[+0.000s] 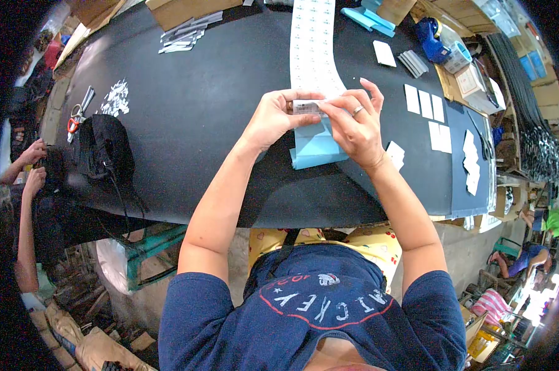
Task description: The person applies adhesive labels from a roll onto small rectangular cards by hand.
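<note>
Between the thumb and fingers of my left hand (280, 117) is a small white card with printing (306, 107). The fingertips of my right hand (357, 127) pinch the card's right end. Under both hands lies a long white strip of printed labels (312, 46), reaching to the far edge of the black table (230, 93). A light blue sheet (316, 148) lies on the table just below the card, its near edge folded or curled. My right wrist partly covers some white cards (395, 154).
White cards (425, 104) lie in rows at right, beside a blue tape dispenser (432, 40). On the left are a black bag (106, 148), orange-handled scissors (75, 119) and white scraps (115, 99). Another person's hands (35, 164) work at the left edge.
</note>
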`<state>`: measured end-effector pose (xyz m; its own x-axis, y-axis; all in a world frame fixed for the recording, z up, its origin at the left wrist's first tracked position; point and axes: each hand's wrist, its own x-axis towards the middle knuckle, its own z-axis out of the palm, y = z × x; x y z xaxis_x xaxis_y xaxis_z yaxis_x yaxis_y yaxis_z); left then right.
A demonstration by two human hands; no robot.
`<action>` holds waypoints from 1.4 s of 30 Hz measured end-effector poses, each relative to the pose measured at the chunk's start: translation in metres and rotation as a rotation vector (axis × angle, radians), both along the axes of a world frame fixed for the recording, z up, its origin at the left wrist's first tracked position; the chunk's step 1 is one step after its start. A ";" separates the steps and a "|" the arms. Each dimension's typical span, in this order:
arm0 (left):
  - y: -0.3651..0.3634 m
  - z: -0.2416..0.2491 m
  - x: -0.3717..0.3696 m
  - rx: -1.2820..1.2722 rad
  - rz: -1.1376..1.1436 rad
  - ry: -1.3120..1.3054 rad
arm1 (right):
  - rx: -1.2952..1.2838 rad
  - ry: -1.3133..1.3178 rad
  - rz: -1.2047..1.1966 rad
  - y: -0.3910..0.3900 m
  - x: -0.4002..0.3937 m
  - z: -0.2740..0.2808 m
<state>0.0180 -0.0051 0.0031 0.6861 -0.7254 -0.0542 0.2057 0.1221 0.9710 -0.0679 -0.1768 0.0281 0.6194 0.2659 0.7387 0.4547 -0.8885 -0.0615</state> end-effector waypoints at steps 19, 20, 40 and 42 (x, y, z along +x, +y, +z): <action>0.002 0.003 0.001 -0.023 -0.050 0.030 | -0.001 0.016 0.025 -0.005 0.006 -0.001; 0.002 0.005 0.000 -0.024 -0.050 0.033 | -0.011 -0.004 0.023 -0.005 0.005 -0.002; 0.003 0.002 0.003 -0.068 -0.066 0.043 | -0.010 0.036 0.028 -0.005 0.006 0.004; 0.003 0.002 0.002 -0.071 -0.062 0.010 | -0.007 0.034 0.028 -0.005 0.006 0.003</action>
